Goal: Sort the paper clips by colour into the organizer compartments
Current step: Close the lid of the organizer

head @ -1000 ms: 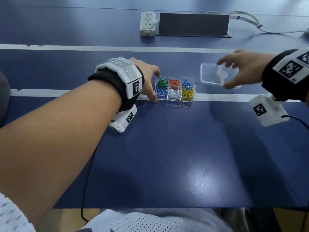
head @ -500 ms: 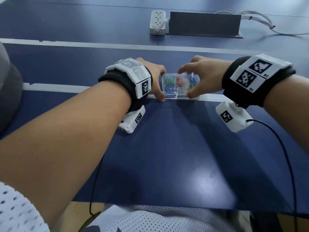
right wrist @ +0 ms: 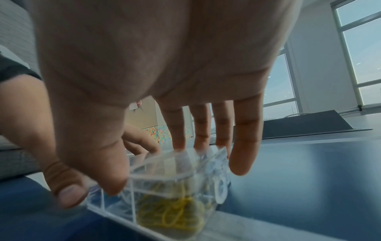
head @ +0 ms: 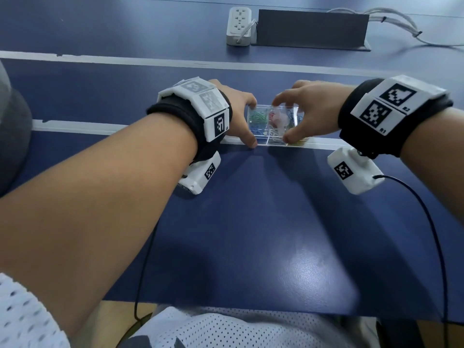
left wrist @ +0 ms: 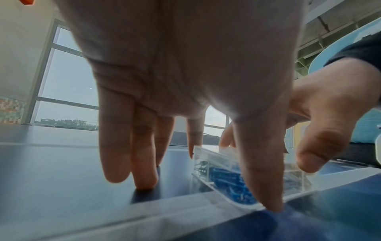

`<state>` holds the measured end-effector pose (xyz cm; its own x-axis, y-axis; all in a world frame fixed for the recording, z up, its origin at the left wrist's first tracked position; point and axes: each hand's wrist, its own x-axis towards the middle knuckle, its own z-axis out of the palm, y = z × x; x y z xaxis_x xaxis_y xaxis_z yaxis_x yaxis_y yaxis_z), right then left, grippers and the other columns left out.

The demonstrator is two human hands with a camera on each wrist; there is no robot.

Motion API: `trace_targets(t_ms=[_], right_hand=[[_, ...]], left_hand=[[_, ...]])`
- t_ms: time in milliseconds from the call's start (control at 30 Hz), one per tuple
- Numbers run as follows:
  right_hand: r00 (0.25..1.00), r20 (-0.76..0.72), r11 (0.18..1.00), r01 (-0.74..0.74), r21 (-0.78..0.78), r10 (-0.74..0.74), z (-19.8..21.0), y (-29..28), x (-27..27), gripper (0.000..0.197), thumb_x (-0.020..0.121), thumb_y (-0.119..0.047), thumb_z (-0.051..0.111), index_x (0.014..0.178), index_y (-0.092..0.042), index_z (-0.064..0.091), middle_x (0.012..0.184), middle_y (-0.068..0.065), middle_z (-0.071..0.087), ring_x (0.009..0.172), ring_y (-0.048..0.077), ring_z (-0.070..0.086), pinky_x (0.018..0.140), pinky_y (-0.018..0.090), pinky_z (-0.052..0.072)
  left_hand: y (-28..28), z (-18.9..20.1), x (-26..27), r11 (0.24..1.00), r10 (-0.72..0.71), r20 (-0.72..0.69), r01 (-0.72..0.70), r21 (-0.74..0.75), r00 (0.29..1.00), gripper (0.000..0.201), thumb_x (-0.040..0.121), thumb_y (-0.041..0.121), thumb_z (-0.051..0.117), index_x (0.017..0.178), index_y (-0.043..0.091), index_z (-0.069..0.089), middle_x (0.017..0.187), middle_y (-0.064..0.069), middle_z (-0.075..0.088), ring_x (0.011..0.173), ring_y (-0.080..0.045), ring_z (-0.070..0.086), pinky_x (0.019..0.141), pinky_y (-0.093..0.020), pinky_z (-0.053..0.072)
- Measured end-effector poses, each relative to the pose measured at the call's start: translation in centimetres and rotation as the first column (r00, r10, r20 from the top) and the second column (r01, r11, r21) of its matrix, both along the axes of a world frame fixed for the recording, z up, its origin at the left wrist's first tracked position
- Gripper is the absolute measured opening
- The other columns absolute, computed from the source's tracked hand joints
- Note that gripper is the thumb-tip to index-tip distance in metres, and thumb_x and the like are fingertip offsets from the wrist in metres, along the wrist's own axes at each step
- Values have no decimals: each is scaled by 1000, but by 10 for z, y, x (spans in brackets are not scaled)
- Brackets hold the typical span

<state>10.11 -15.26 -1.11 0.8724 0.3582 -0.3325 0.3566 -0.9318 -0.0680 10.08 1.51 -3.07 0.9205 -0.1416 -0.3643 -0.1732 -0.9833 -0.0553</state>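
A small clear organizer (head: 258, 133) sits on the blue table, with green, red, blue, white and yellow paper clips sorted in its compartments. My left hand (head: 252, 124) holds its left end between thumb and index finger. My right hand (head: 282, 120) pinches the clear lid (head: 285, 111) and holds it over the organizer; the front row still shows past its edge. The left wrist view shows the blue clips (left wrist: 224, 181) under the lid's edge. In the right wrist view the lid (right wrist: 164, 164) sits above the yellow clips (right wrist: 171, 213). I cannot tell whether the lid is seated.
A white power strip (head: 238, 26), a dark upright panel (head: 311, 28) and white cables (head: 401, 23) lie at the back of the table. White tape lines (head: 125, 61) cross it. Black wrist cables (head: 437, 247) hang over the near edge.
My right hand has carried the lid from the right side of the table leftwards over the organizer. The left hand has stayed on the organizer's left end.
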Motion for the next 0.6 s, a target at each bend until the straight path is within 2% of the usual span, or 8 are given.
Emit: trace_targets(t_ms=[200,400,500,600], right_hand=[[1000,19,1000,-22,-13,22,0,-1,0,68,70,-45,70,133,-30,47,123,0,55,111,23,52,94,35,43],[999,30,999,-30,-9,31,-1,-2,0,70,71,-44,70,135,-29,47,128,3,54,117,26,51,98,38,43],[1000,4,1000,-23,-7,23,-1,-5,0,83,70,-48,72,142,-28,36,134,2,50,122,26,48,103,38,40],[1000,-14,999,26,20,-25,-1,-17,-4,103,61,-57,76,146,-30,24,139,2,42,127,25,46,106,43,39]], left_hand=[[-5,4,1,999,-16,-28,17,37,999,88,56,75,65,133,44,36,129,4,58,122,-31,46,100,-40,38],[-11,12,-3,999,-30,-54,30,14,998,87,69,60,69,142,31,32,142,2,48,128,-27,46,100,-34,36],[-12,13,-6,1000,-28,-63,28,-2,998,101,62,61,74,144,29,27,138,-2,52,124,-30,50,100,-36,39],[-4,13,-8,997,49,-48,-52,-49,998,122,49,65,79,146,25,16,138,-5,52,123,-34,51,102,-42,42]])
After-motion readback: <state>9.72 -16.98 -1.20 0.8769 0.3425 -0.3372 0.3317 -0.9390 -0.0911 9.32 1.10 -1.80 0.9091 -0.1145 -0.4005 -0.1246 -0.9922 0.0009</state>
